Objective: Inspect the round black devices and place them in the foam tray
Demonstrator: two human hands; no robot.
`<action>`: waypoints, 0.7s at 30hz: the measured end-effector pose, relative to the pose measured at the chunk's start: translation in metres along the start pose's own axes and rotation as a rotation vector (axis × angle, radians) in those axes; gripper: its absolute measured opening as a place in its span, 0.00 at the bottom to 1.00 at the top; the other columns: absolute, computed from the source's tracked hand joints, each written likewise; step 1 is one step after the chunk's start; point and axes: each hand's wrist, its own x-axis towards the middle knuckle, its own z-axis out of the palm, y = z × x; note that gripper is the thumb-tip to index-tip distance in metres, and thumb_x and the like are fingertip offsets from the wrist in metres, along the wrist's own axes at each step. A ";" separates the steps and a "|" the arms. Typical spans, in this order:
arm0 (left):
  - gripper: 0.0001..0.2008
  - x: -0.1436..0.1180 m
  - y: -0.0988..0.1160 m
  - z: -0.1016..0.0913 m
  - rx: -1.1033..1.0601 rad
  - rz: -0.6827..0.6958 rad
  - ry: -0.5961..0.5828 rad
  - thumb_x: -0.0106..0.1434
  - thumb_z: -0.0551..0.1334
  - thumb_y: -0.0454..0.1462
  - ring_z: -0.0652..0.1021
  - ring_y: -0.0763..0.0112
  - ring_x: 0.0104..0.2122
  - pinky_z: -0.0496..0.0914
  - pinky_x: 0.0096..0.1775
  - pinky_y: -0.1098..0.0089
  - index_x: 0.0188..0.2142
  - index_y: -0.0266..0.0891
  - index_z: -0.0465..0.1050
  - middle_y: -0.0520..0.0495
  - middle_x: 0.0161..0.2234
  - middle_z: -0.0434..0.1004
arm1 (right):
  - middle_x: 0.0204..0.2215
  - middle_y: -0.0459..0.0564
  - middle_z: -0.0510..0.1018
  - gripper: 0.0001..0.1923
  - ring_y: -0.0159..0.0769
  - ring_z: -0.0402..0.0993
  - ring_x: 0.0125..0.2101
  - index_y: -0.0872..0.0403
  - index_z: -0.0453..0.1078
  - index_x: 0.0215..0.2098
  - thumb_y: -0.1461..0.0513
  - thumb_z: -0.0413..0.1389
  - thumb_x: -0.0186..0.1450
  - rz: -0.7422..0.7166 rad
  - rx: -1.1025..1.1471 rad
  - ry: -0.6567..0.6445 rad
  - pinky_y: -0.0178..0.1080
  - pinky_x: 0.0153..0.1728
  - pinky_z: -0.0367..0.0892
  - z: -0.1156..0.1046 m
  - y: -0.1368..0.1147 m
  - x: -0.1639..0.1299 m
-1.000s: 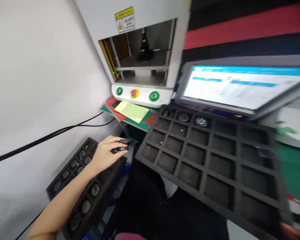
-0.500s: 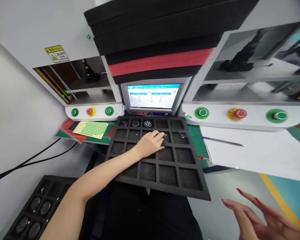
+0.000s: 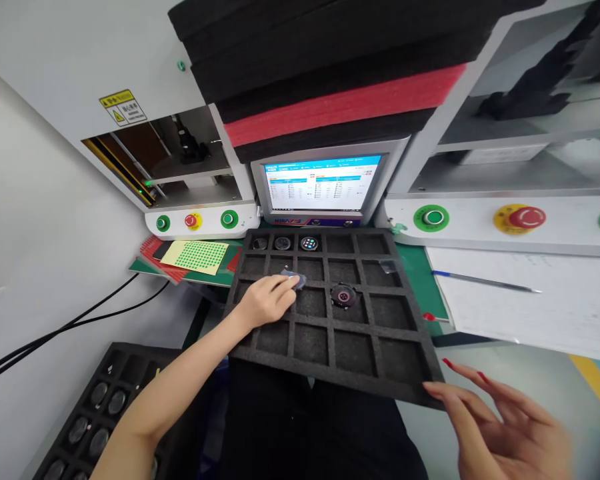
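In the head view, the left hand [image 3: 267, 301] reaches over a black foam tray [image 3: 313, 380], its thumb and fingertips pinched together on a small crumpled piece [image 3: 295, 277], bluish grey; whether it is cloth or plastic I cannot tell. To the right of these fingers and slightly nearer the person, a dark round watch [image 3: 344, 296] lies in a compartment, its underside with a pinkish ring turned up. Beyond the fingertips, in the far row, sit three more round pieces: a dark disc [image 3: 260, 244], a dark watch face [image 3: 283, 243] and a lit watch face [image 3: 309, 244] with coloured icons. Well to the right of the pinch, a scrap of clear film [image 3: 388, 267] lies on the tray.

The right hand [image 3: 513, 423] is at the tray's near right corner, thumb and fingers apart, with nothing between them; whether a fingertip touches the corner I cannot tell. Beyond its fingers, a pen [image 3: 487, 281] lies on white paper [image 3: 500, 310].

Straight ahead of the left fingers, past the tray, stands a lit screen [image 3: 323, 187]. To their left and farther off is a yellow sheet [image 3: 195, 257] of green dots. Below and left of them, partly behind the left forearm, a second tray [image 3: 87, 403] holds several round discs [image 3: 99, 443].
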 end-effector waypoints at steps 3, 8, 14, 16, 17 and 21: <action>0.16 -0.003 0.019 -0.019 -0.079 0.089 0.013 0.70 0.52 0.35 0.83 0.65 0.41 0.79 0.40 0.65 0.28 0.42 0.73 0.46 0.43 0.84 | 0.42 0.52 0.77 0.23 0.37 0.80 0.28 0.51 0.62 0.42 0.58 0.67 0.54 -0.071 0.089 -0.043 0.43 0.39 0.74 0.013 -0.005 -0.006; 0.11 -0.025 0.080 -0.055 -0.197 0.084 -0.004 0.66 0.60 0.31 0.83 0.61 0.44 0.79 0.46 0.60 0.40 0.51 0.77 0.52 0.48 0.82 | 0.44 0.52 0.76 0.17 0.38 0.82 0.35 0.50 0.64 0.47 0.62 0.63 0.62 -0.142 0.271 -0.254 0.39 0.38 0.78 0.049 -0.032 -0.021; 0.22 -0.056 0.130 -0.056 -0.209 -0.143 0.059 0.68 0.60 0.29 0.84 0.62 0.43 0.77 0.47 0.61 0.57 0.54 0.69 0.49 0.47 0.82 | 0.41 0.50 0.78 0.20 0.31 0.79 0.31 0.47 0.65 0.48 0.65 0.64 0.61 0.051 0.488 -0.519 0.31 0.31 0.78 0.070 -0.047 -0.035; 0.23 -0.053 0.127 -0.050 -0.296 -0.167 0.266 0.68 0.61 0.30 0.84 0.64 0.41 0.77 0.47 0.65 0.60 0.51 0.67 0.49 0.44 0.84 | 0.40 0.49 0.79 0.21 0.30 0.78 0.29 0.47 0.66 0.48 0.65 0.65 0.60 0.100 0.514 -0.528 0.31 0.28 0.77 0.070 -0.044 -0.035; 0.24 -0.049 0.124 -0.048 -0.389 -0.220 0.357 0.68 0.60 0.30 0.83 0.65 0.43 0.76 0.48 0.65 0.61 0.50 0.66 0.48 0.44 0.84 | 0.40 0.49 0.79 0.21 0.30 0.77 0.29 0.47 0.66 0.47 0.66 0.66 0.59 0.119 0.521 -0.514 0.31 0.28 0.77 0.069 -0.043 -0.035; 0.20 -0.028 0.126 -0.044 -1.153 -0.711 0.357 0.70 0.59 0.42 0.78 0.59 0.53 0.75 0.53 0.59 0.60 0.45 0.68 0.40 0.54 0.77 | 0.38 0.47 0.77 0.21 0.28 0.78 0.29 0.48 0.66 0.47 0.66 0.66 0.59 0.142 0.539 -0.402 0.30 0.31 0.77 0.072 -0.040 -0.041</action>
